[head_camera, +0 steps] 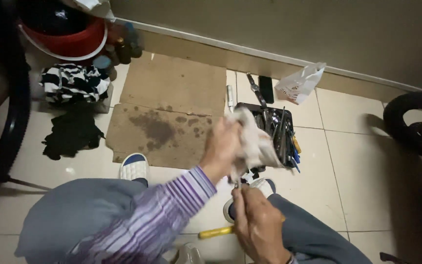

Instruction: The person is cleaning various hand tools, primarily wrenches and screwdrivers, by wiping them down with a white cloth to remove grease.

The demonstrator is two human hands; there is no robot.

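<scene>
My left hand [222,146] is raised in front of me and grips a crumpled white rag [254,142], which is blurred. Below it my right hand [257,220] pinches a small thin metal part [239,185] that points up into the rag. Under the right hand a yellow-handled tool [216,232] lies on the tiled floor. Just behind the rag sits a black tool tray [279,127] filled with several hand tools.
A stained cardboard sheet [169,107] lies on the floor ahead. Striped and black cloths [74,105] sit left, near a red bucket [67,34]. A white plastic bag [301,83] rests by the wall. Black tyres stand at left [6,112] and right [416,122].
</scene>
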